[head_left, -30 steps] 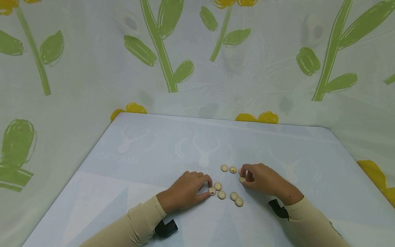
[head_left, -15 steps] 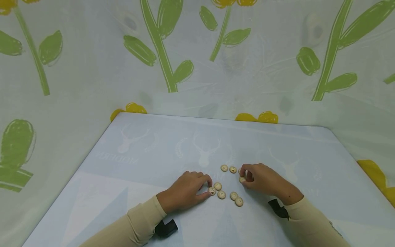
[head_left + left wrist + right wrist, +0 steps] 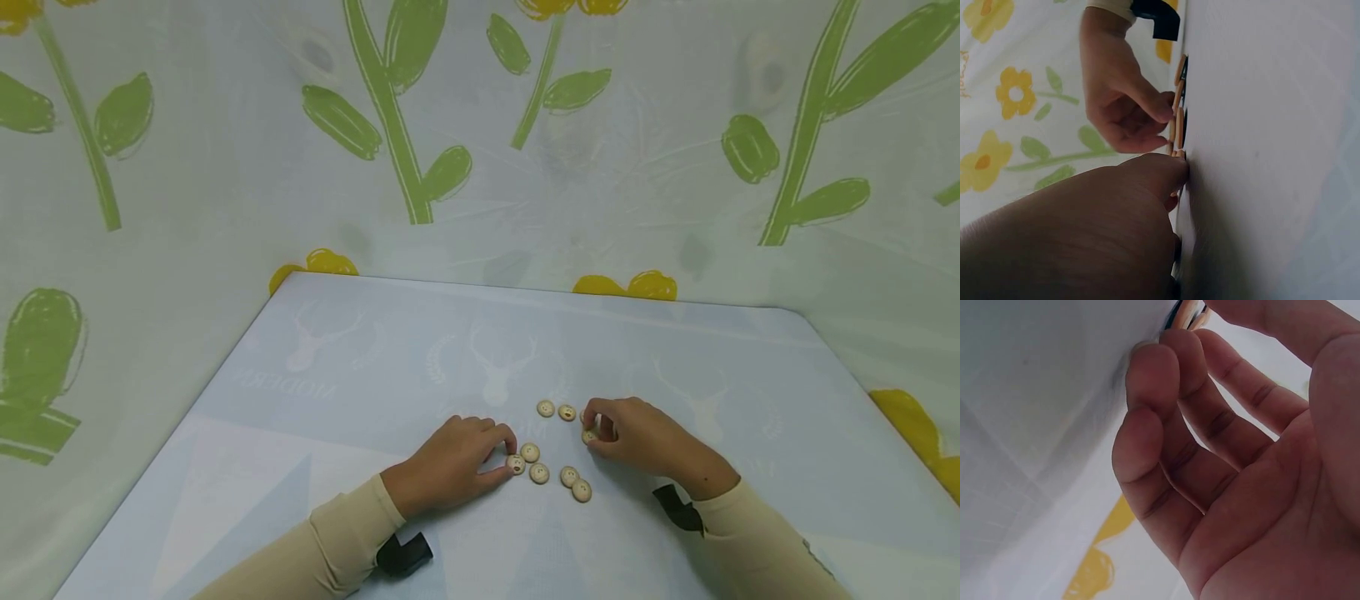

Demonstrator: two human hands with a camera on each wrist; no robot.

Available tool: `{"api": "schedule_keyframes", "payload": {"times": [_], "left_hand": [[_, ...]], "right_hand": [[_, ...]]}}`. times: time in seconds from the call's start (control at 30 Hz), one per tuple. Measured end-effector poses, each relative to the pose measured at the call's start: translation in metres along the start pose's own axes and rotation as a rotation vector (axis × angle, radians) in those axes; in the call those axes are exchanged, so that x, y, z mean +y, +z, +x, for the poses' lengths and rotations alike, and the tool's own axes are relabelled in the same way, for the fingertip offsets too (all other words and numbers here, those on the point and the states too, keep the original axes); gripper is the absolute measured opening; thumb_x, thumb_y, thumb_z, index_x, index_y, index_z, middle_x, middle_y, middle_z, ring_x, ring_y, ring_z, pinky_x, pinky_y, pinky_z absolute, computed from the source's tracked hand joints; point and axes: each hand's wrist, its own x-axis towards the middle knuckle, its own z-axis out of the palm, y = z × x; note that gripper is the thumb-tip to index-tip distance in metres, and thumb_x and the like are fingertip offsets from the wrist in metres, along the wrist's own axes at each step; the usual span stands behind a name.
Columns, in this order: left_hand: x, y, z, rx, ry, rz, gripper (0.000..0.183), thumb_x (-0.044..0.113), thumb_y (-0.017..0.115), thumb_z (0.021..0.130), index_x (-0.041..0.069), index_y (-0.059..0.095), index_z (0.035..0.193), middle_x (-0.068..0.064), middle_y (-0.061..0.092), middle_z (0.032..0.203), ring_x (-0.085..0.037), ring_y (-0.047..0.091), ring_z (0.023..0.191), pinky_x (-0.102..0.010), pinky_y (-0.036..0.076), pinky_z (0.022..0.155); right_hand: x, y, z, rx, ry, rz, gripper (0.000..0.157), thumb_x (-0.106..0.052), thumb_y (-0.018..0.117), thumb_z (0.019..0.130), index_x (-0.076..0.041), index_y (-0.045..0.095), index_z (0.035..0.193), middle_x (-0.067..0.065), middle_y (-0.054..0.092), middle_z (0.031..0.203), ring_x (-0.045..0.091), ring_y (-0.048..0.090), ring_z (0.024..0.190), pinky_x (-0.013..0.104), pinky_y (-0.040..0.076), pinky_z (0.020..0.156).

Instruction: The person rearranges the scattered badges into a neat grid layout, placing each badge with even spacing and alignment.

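Note:
Several small, round, pale wooden discs with dark face-like marks lie on the table in the head view. My left hand (image 3: 453,467) pinches one disc (image 3: 516,465) at its edge between thumb and forefinger. Right beside it lie a second disc (image 3: 530,452) and a third disc (image 3: 539,473). Farther right, my right hand (image 3: 637,433) pinches another disc (image 3: 589,436) with thumb and forefinger. Just behind that one, a further disc (image 3: 583,416) is partly covered by the fingers. In the right wrist view, the remaining fingers (image 3: 1154,375) curl loosely, and disc edges (image 3: 1186,314) show beyond them.
Two discs touch near the front, an upper one (image 3: 569,476) and a lower one (image 3: 581,491). A pair of discs (image 3: 545,408) (image 3: 567,412) sits at the back. A pale patterned cover lies over the table (image 3: 420,333); a flower-printed curtain (image 3: 225,167) hangs behind.

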Motion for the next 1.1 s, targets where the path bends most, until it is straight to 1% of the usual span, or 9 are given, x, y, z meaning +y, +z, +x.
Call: {"api": "schedule_keyframes", "payload": {"times": [0.13,0.27,0.4,0.7,0.93,1.1], "left_hand": [[0.0,0.0,0.0,-0.001,-0.002,-0.001,0.02,0.038,0.07,0.093,0.027,0.064,0.109,0.014,0.047,0.075,-0.004,0.043,0.069,-0.024,0.034,0.071],[0.001,0.001,0.0,-0.004,-0.006,0.001,0.02,0.039,0.07,0.093,0.028,0.064,0.109,0.015,0.047,0.076,-0.004,0.043,0.069,-0.024,0.034,0.071],[0.001,0.0,0.0,-0.007,-0.011,0.004,0.02,0.039,0.07,0.093,0.028,0.064,0.109,0.015,0.047,0.076,-0.004,0.044,0.07,-0.024,0.035,0.071],[0.001,0.0,0.0,-0.015,-0.014,0.001,0.021,0.04,0.069,0.093,0.028,0.064,0.109,0.015,0.048,0.076,-0.004,0.044,0.07,-0.025,0.036,0.072],[0.001,0.0,0.0,-0.016,-0.02,0.004,0.021,0.04,0.07,0.093,0.028,0.064,0.109,0.015,0.048,0.075,-0.004,0.044,0.07,-0.025,0.035,0.071],[0.0,0.0,0.0,-0.005,-0.008,0.008,0.021,0.039,0.07,0.093,0.028,0.064,0.109,0.014,0.048,0.075,-0.003,0.044,0.069,-0.024,0.035,0.071]], "right_hand": [[-0.002,-0.001,-0.001,-0.013,-0.036,0.011,0.016,-0.013,0.076,0.086,-0.019,0.065,0.096,-0.005,0.057,0.074,0.011,0.052,0.069,0.025,0.044,0.061],[-0.004,-0.002,-0.002,-0.045,-0.087,0.029,0.017,-0.01,0.076,0.086,-0.018,0.066,0.097,-0.006,0.057,0.075,0.009,0.052,0.069,0.023,0.045,0.061],[-0.005,0.0,-0.003,-0.071,-0.127,0.035,0.018,-0.011,0.076,0.086,-0.018,0.066,0.099,-0.007,0.055,0.075,0.007,0.051,0.07,0.022,0.045,0.062],[-0.009,0.004,-0.004,-0.087,-0.199,0.019,0.018,-0.01,0.075,0.086,-0.019,0.067,0.1,-0.01,0.054,0.073,0.004,0.049,0.068,0.022,0.045,0.063],[-0.011,0.008,-0.004,-0.123,-0.207,0.042,0.017,-0.013,0.075,0.086,-0.021,0.068,0.099,-0.01,0.054,0.073,0.004,0.049,0.068,0.023,0.044,0.062],[-0.012,0.009,-0.004,-0.14,-0.232,0.051,0.017,-0.012,0.074,0.087,-0.023,0.069,0.1,-0.011,0.054,0.073,0.003,0.049,0.069,0.022,0.044,0.063]]}}
